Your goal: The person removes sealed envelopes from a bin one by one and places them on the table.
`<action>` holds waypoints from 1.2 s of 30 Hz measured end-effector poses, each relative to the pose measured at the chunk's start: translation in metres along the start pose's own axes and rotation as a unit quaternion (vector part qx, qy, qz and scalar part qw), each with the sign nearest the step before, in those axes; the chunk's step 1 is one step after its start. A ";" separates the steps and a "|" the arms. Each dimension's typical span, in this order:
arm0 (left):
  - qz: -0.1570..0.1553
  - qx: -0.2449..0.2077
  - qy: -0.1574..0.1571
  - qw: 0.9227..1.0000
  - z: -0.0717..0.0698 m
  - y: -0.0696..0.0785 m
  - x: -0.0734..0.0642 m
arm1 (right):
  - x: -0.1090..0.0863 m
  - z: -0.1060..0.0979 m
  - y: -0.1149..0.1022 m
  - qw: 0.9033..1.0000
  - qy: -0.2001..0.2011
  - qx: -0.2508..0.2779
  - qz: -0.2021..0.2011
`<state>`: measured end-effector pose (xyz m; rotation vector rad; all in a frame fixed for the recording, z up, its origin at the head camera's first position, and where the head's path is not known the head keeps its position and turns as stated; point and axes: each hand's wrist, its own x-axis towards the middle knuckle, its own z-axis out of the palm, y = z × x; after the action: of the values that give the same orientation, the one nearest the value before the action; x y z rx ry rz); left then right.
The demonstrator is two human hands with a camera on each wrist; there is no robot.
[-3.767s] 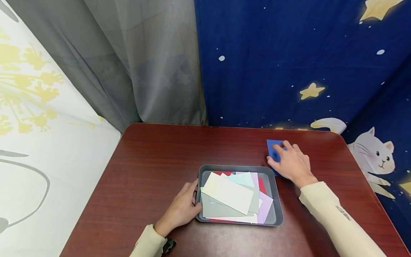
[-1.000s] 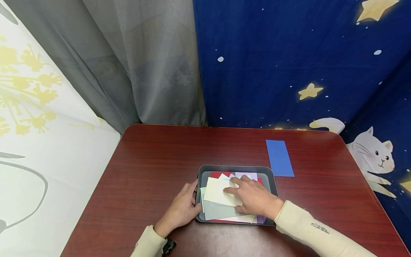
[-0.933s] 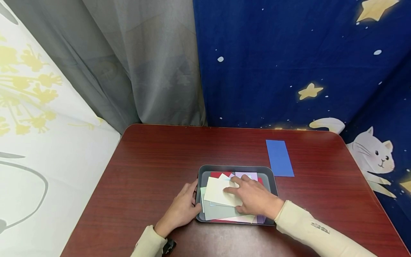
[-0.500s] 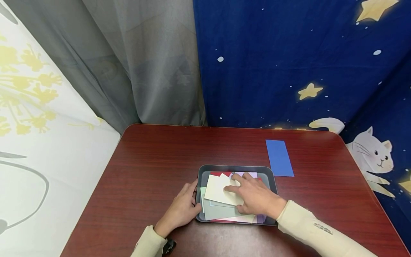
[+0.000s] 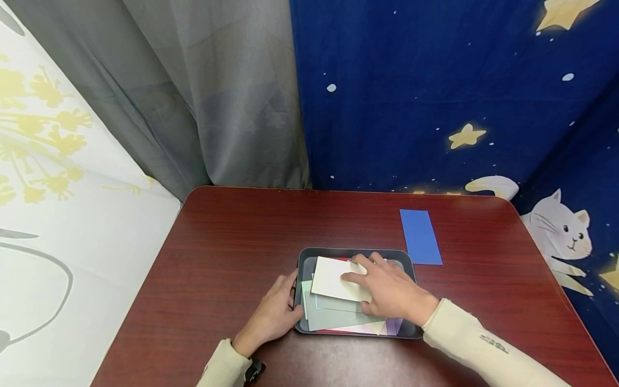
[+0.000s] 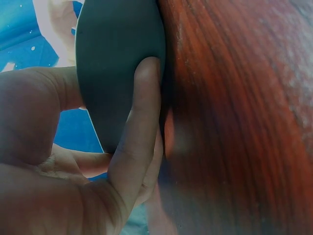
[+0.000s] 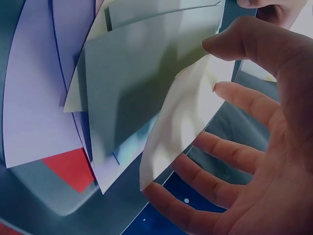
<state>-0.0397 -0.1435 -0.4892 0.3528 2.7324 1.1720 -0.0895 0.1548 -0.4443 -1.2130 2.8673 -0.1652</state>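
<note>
A dark grey tray (image 5: 411, 330) on the table holds several overlapping cards. My left hand (image 5: 271, 312) grips the tray's left end; in the left wrist view its fingers lie along the outer wall (image 6: 115, 54). My right hand (image 5: 391, 290), over the tray, holds a cream card (image 5: 333, 277) between thumb and fingertips. In the right wrist view this card (image 7: 183, 122) is bowed and raised at an angle above a grey-green card (image 7: 132, 73). Lilac cards (image 7: 34, 93) and a bit of a red one (image 7: 73, 169) lie beneath.
A blue card (image 5: 420, 236) lies on the reddish-brown table (image 5: 242, 231), behind the tray's right corner. Behind the table hang a grey curtain (image 5: 242, 107) and a dark blue one (image 5: 387, 134) with stars. A white patterned cloth (image 5: 96, 242) is at the left.
My right hand let go of the blue card on the table, came to the tray and took the cream card. Lately it has lifted that card slightly back and rightward. The left hand stays put.
</note>
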 end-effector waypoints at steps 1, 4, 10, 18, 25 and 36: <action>-0.001 0.000 0.000 1.000 0.000 0.000 0.000 | 0.000 0.000 0.000 1.000 0.002 0.000 0.000; -0.001 -0.001 0.001 1.000 0.000 0.000 0.000 | -0.001 -0.002 0.002 1.000 0.006 -0.001 0.001; -0.001 -0.006 0.002 1.000 0.000 0.001 0.001 | -0.002 -0.005 0.007 1.000 0.016 -0.010 0.004; -0.002 -0.007 0.000 1.000 0.000 0.001 0.001 | -0.003 -0.008 0.013 0.999 0.021 -0.013 0.020; -0.003 -0.013 -0.001 1.000 0.000 0.001 0.001 | -0.004 -0.011 0.021 0.999 0.032 -0.005 0.036; -0.008 -0.009 -0.002 1.000 0.001 0.001 0.000 | -0.005 -0.010 0.037 0.997 0.032 0.028 0.072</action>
<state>-0.0399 -0.1423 -0.4890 0.3298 2.7141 1.1913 -0.1131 0.1848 -0.4383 -1.0052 2.9677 -0.2841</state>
